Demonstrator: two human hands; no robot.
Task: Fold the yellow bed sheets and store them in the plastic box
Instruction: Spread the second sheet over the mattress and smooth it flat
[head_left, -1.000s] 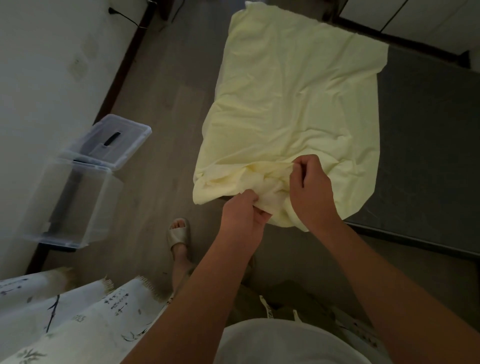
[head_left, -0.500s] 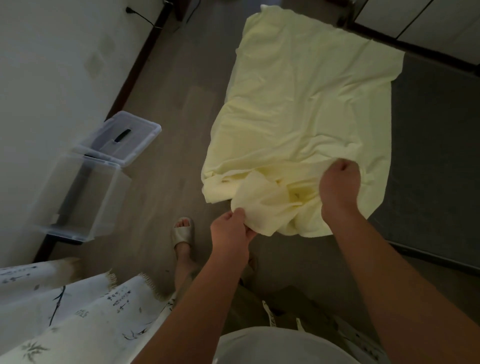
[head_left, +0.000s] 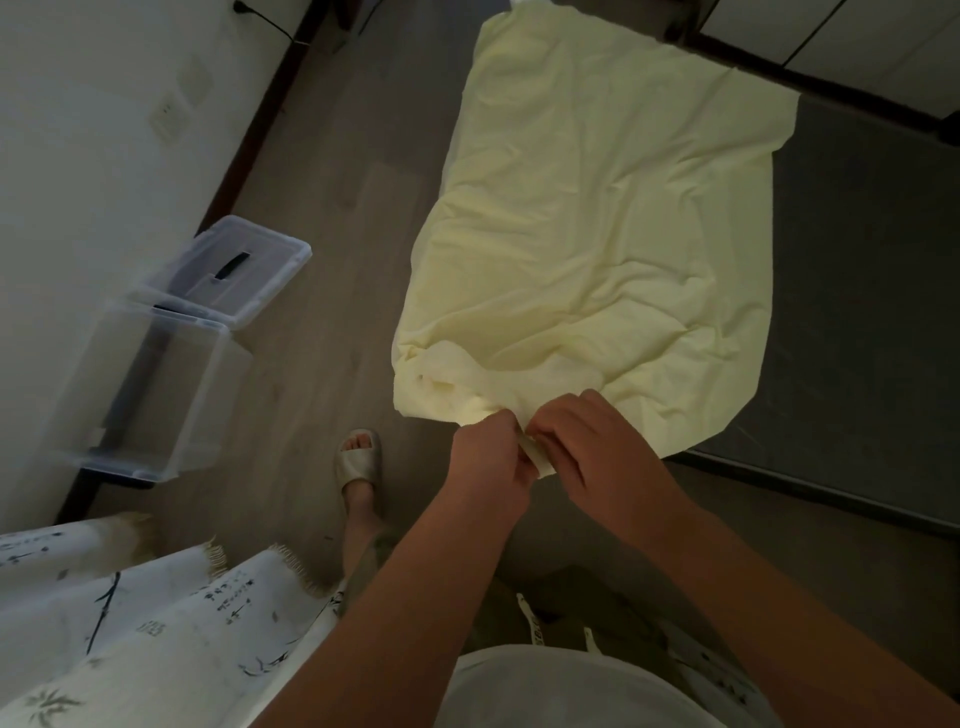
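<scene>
Both the left hand (head_left: 488, 457) and right hand (head_left: 582, 447) are pinching one corner of the yellow bed sheet (head_left: 597, 234), which is lying mostly spread on the dark mattress (head_left: 857, 312). Folding looks barely begun; the clear plastic box (head_left: 150, 384), left of the sheet, is sitting open and empty

Dim bedroom corner, seen from above

A white wall (head_left: 78, 130) with a dark baseboard (head_left: 244, 140) meets grey wood-look flooring (head_left: 332, 208); a dark grey mattress (head_left: 857, 312) lies at right, and a fringed, ink-printed white cloth (head_left: 130, 623) at lower left.
</scene>
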